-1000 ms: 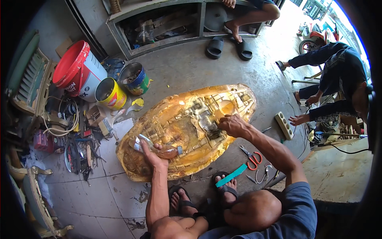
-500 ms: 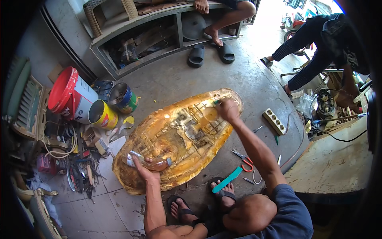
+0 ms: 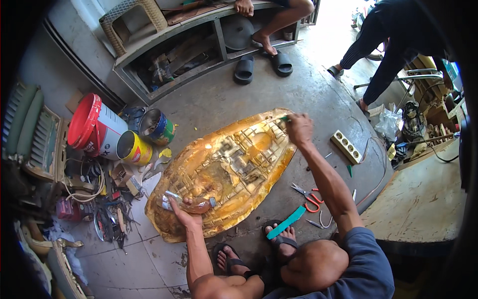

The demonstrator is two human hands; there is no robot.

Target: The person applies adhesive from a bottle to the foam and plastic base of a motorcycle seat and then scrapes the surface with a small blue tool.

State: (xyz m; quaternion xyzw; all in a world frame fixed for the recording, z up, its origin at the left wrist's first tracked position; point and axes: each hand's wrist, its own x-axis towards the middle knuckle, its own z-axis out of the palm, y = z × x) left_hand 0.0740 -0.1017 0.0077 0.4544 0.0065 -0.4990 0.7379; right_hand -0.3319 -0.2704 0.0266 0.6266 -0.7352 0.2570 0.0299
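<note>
A long oval yellow foam-like piece (image 3: 229, 129) with gridded, patched ridges lies on the floor in front of me. My left hand (image 3: 186, 213) grips a clear plastic bottle of brown liquid (image 3: 201, 203), lying sideways over the piece's near left end. My right hand (image 3: 299, 127) is closed on a small green tool (image 3: 285, 118), only partly visible, at the piece's far right end. Red-handled scissors (image 3: 312, 202), a teal strip (image 3: 286, 223) and small hand tools lie beside the piece on the right, near my sandalled feet.
Buckets (image 3: 99, 124) and scattered tools stand left. A power strip (image 3: 346, 147) lies right, near a worn board (image 3: 408, 194). A person's legs (image 3: 279, 25) hang from a bench (image 3: 177, 74) above slides; another person (image 3: 378, 45) bends at the right beside clutter.
My right hand has moved from the piece's middle toward its far right end. My left hand still grips the bottle. The person at the right has shifted, and the camera view has moved slightly.
</note>
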